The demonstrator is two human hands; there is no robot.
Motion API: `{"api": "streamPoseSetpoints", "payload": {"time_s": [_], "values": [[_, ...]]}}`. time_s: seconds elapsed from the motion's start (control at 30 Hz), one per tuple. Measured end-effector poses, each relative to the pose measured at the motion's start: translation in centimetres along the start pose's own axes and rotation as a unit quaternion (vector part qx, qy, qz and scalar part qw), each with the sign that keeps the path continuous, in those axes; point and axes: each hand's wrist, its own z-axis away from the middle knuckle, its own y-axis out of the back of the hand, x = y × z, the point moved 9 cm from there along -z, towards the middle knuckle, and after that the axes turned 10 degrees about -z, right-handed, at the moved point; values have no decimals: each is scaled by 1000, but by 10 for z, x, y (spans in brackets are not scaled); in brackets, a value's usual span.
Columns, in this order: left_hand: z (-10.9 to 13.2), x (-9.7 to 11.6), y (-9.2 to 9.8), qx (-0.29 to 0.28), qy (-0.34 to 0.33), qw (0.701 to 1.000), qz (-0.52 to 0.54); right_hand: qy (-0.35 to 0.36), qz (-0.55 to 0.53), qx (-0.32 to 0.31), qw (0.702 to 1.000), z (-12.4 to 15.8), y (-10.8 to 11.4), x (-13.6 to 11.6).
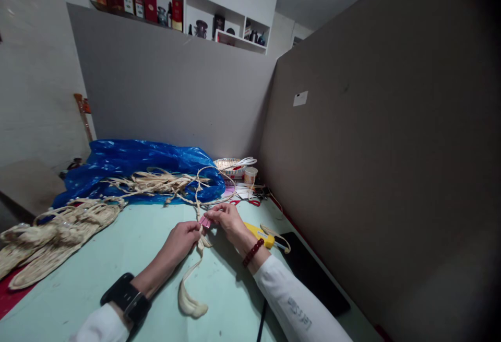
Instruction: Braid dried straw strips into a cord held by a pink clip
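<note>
A small pink piece [204, 222], which looks like a clip, sits on a pale cord of twisted dried husk [198, 201]. My left hand [182, 240] is closed, its fingertips pinching the husk strand at the lower left of the pink piece. From the right, my right hand [229, 222] is closed too, with thumb and fingers on the pink piece. Below my hands a loose flat husk strip [190, 300] hangs down onto the pale green tabletop [152, 232]. The cord's upper part curves back in a loop. My fingertips partly hide the join.
Behind my hands, a blue plastic bag [144, 151] holds more husk strips [164, 181]. Woven husk soles [66, 237] lie at left. A yellow glue gun [254, 230], a black mat [313, 274], red-handled scissors [253, 202] and a basket [227, 163] are at right, beside a grey partition [371, 149].
</note>
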Motion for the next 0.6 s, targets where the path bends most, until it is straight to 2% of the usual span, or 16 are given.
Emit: {"api": "streamPoseSetpoints", "payload": {"time_s": [0.33,0.43,0.47,0.53,0.6], "values": [[2,-16,-6,-45,57,996,49,-33,22,-48,998,15,-9,0],[6,-16,-6,-60,75,993,70,3,148,-51,988,23,-11,-15],[7,-16,-7,-67,80,992,77,35,225,-35,973,26,-10,-25],[9,-15,-8,-85,86,989,89,98,379,5,920,38,-10,-47],[10,-16,-10,-110,93,984,106,119,466,18,877,51,-13,-58]]}}
